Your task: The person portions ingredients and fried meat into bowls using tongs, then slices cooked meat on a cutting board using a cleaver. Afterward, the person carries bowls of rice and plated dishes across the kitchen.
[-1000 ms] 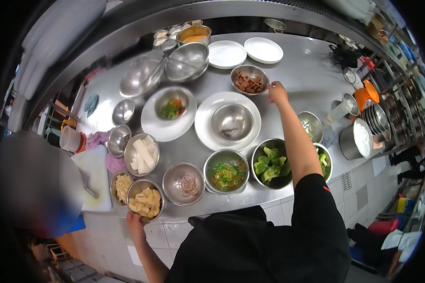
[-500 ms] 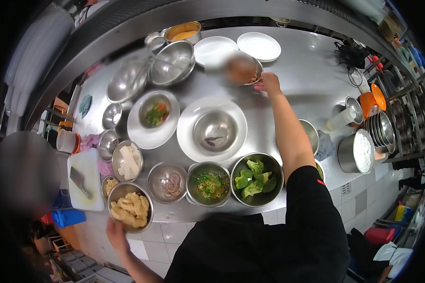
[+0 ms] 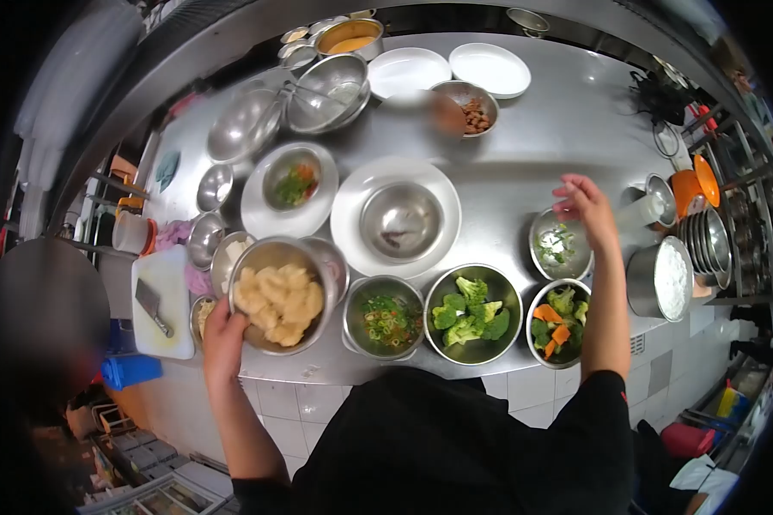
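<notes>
My left hand (image 3: 222, 340) is closed on the rim of a metal bowl (image 3: 281, 296) of pale yellow chunky pieces, lifted above the table's front edge. It partly covers a bowl of white slabs (image 3: 233, 255) and another bowl (image 3: 338, 261) behind it. My right hand (image 3: 586, 209), fingers apart and holding nothing, is over a metal bowl (image 3: 562, 249) with chopped greens and something white. Below that stands a bowl (image 3: 561, 324) of broccoli and orange carrot pieces. Bowls of broccoli (image 3: 471, 314) and sliced green onion (image 3: 387, 316) stand between my hands.
A white plate (image 3: 352, 213) bears a metal bowl, and another plate (image 3: 251, 215) holds a bowl of chopped vegetables. A cleaver (image 3: 152, 306) lies on the cutting board (image 3: 177, 283) at left. A bowl of brown pieces (image 3: 476, 114) stands at the back; a tall pot (image 3: 660, 276) is at right.
My left hand has taken the bowl of yellow pieces and raised it rightward. The right hand has let go of the bowl of brown pieces and come back toward the right front.
</notes>
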### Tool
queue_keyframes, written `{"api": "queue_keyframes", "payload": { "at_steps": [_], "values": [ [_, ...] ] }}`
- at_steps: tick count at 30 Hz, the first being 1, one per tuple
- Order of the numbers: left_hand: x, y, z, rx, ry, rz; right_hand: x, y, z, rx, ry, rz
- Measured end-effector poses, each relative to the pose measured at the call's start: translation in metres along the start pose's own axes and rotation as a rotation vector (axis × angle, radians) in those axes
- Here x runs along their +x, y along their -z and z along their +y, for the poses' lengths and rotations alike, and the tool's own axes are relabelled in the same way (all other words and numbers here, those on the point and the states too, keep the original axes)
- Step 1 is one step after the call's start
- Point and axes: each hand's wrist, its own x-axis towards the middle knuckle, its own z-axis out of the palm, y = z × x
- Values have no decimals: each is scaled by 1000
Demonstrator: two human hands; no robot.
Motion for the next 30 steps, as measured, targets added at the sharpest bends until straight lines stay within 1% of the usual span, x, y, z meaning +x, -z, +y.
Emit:
{"api": "queue_keyframes", "payload": {
  "at_steps": [1,3,6,7,8,10,12,13,14,15,17,18,20,21,22,23,24,25,26,27,28,29,30],
  "values": [
    [6,-23,16,59,-30,-79,-17,-2,-3,36,16,-20],
    [31,-75,32,70,-107,-257,-51,-10,-10,103,47,-45],
    [86,-174,35,80,-276,-473,-101,-18,-20,140,71,-16],
    [86,-207,62,163,-225,-532,-118,-18,-21,130,85,2],
    [99,-241,68,185,-204,-549,-131,-12,-10,119,96,9],
    [126,-302,70,187,-176,-587,-166,-8,-3,195,110,67],
    [143,-339,73,166,-140,-595,-198,1,13,226,58,134],
    [152,-355,71,164,-117,-594,-215,4,23,223,22,202],
    [170,-376,59,168,-105,-594,-233,6,33,221,-14,269],
    [183,-380,46,171,-75,-563,-247,8,43,249,-40,282],
    [176,-365,47,200,-115,-525,-278,5,58,304,-91,343],
    [179,-355,39,285,-170,-459,-288,-1,54,322,-140,344],
    [172,-334,15,405,-477,-232,-309,-7,65,324,-142,393],
    [165,-311,8,475,-650,-117,-314,-7,74,327,-110,378],
    [149,-277,14,382,-573,-155,-316,-11,73,335,-121,369],
    [139,-243,21,285,-500,-190,-308,-17,71,341,-115,309],
    [145,-216,12,243,-523,-180,-306,-20,68,338,-88,301],
    [152,-181,2,204,-474,-132,-301,-25,64,335,-61,293],
    [160,-139,-9,165,-426,-83,-289,-35,55,328,-32,242],
    [165,-97,-19,39,-374,-49,-284,-45,44,319,-31,233],
    [174,-50,-33,-147,-342,-46,-278,-55,34,296,17,209],
    [172,3,-39,-149,-316,34,-271,-69,24,274,66,184],
    [190,51,-61,-43,-264,140,-271,-83,11,238,69,175]
  ]
}}
